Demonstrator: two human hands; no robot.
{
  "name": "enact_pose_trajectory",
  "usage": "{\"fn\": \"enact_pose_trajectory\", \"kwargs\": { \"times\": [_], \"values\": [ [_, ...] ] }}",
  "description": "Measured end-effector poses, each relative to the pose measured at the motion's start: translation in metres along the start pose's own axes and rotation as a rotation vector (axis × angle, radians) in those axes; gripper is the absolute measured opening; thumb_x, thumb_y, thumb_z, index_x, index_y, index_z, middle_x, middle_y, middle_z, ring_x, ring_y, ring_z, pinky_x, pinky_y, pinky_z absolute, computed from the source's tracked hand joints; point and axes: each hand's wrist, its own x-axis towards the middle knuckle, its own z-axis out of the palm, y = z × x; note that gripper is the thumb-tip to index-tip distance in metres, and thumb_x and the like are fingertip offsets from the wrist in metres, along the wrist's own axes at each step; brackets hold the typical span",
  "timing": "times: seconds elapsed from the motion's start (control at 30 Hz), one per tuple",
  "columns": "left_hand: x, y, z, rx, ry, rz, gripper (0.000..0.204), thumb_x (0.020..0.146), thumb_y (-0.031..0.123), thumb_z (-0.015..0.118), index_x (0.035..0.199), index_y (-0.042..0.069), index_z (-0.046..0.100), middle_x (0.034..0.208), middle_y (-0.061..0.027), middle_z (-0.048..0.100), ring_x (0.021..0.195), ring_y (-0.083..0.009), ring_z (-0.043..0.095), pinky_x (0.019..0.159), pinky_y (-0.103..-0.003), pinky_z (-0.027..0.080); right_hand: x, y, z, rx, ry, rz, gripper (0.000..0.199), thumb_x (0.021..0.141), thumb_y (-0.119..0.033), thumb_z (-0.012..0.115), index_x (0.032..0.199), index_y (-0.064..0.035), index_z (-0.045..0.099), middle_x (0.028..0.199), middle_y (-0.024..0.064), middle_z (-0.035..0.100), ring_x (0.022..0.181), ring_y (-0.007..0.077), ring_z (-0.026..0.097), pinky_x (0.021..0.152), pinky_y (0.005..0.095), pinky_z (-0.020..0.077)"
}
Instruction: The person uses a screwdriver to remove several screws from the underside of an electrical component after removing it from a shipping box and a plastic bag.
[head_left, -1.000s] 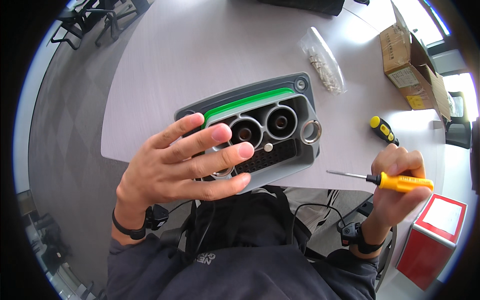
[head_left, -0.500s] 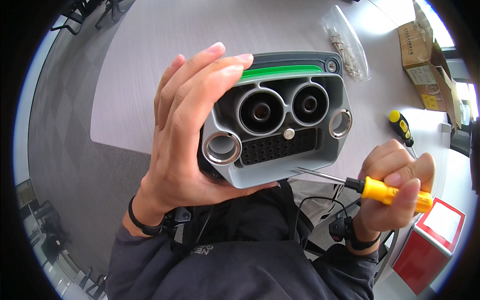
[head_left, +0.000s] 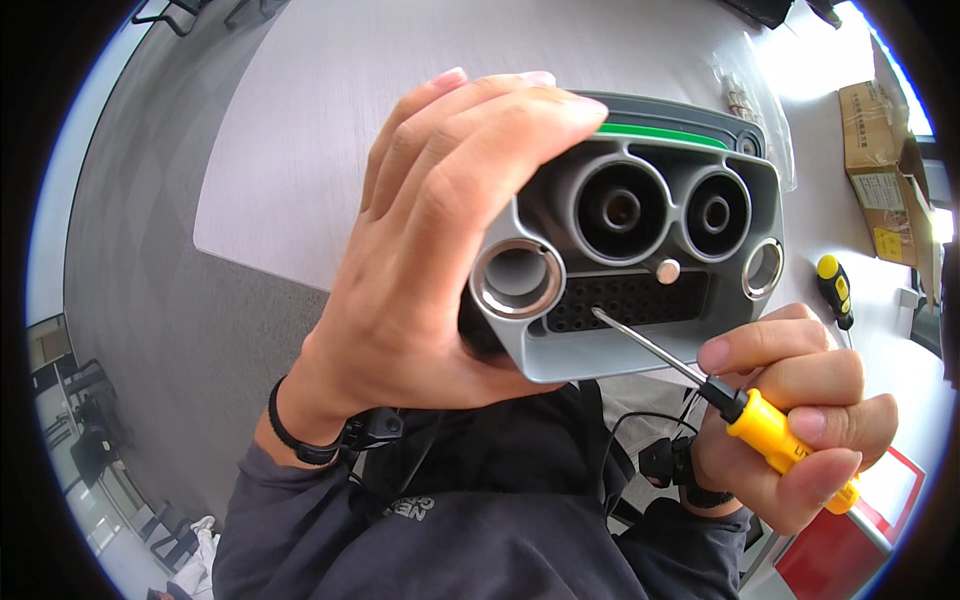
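Head view: nearest the body, the right hand has its fingers curled round the screwdriver with a yellow handle, black collar and slim steel shaft, its tip pointing up and left. Just beyond it is the light-grey, deep-walled connector housing, held over the near edge of the tabletop with its face turned up toward the camera; whether its base rests on anything cannot be told. The left hand grasps its left side, fingers over the top and thumb side below. The screwdriver tip lies at the left part of the black rectangular block pierced with small holes; whether it enters a hole or only touches the surface is unclear. By the look of it, work at this block is under way rather than finished: the two round barrels, the silver rings and the short silver post sit in place, while which holes are filled, and so how many are left, is too small to judge. Farther off, on the pale tabletop, lie a yellow-and-black screwdriver, unheld, and a clear plastic bag of small pale pieces, apart from the housing; a brown cardboard box stands to the right.
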Motion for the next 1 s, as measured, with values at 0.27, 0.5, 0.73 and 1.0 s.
{"fn": "enact_pose_trajectory", "kwargs": {
  "times": [0.27, 0.5, 0.73, 1.0],
  "values": [
    [0.002, 0.007, -0.002, 0.053, 0.039, 0.072, 0.104, 0.057, 0.046, 0.089, 0.133, -0.003, 0.038, 0.129, -0.0216, 0.055, 0.125, -0.033, 0.048, 0.111, -0.048, 0.024, -0.017, -0.01, -0.019, 0.276, 0.035, 0.206, 0.032, 0.099, -0.041, 0.038, 0.092, -0.0098, 0.043, 0.066, 0.0066, 0.051, 0.05, 0.016, 0.05, 0.046, 0.0239, 0.0367],
    [-0.009, 0.073, -0.027, 0.174, -0.061, 0.204, 0.044, 0.078, 0.042, 0.07, 0.106, 0.01, 0.062, 0.088, -0.0027, 0.057, 0.077, -0.0191, 0.049, 0.067, -0.033, 0.036, -0.035, -0.037, -0.053, 0.378, -0.375, 0.308, 0.041, 0.067, -0.001, 0.085, 0.095, 0.0014, 0.056, 0.085, 0.023, 0.068, 0.067, 0.0264, 0.07, 0.056, 0.0292, 0.0572],
    [-0.024, 0.087, -0.016, 0.2, -0.393, 0.283, 0.017, 0.071, 0.015, 0.067, 0.083, 0.004, 0.065, 0.064, 0.0017, 0.044, 0.052, -0.0091, 0.04, 0.049, -0.023, 0.029, -0.052, -0.06, -0.041, -0.447, -0.635, 0.098, 0.039, 0.067, -0.005, 0.072, 0.105, 0.0021, 0.062, 0.09, 0.0092, 0.067, 0.069, 0.0203, 0.062, 0.057, 0.0272, 0.0477],
    [-0.039, 0.095, 0.0, 0.214, -0.552, 0.32, 0.007, 0.073, 0.014, 0.062, 0.075, 0.008, 0.059, 0.062, 0.0022, 0.035, 0.055, -0.0093, 0.039, 0.052, -0.023, 0.028, -0.084, -0.063, -0.038, -0.412, -0.775, 0.239, 0.025, 0.074, -0.013, 0.073, 0.091, -0.0009, 0.06, 0.068, 0.0022, 0.052, 0.049, 0.0145, 0.049, 0.048, 0.0273, 0.0411]
  ]
}}
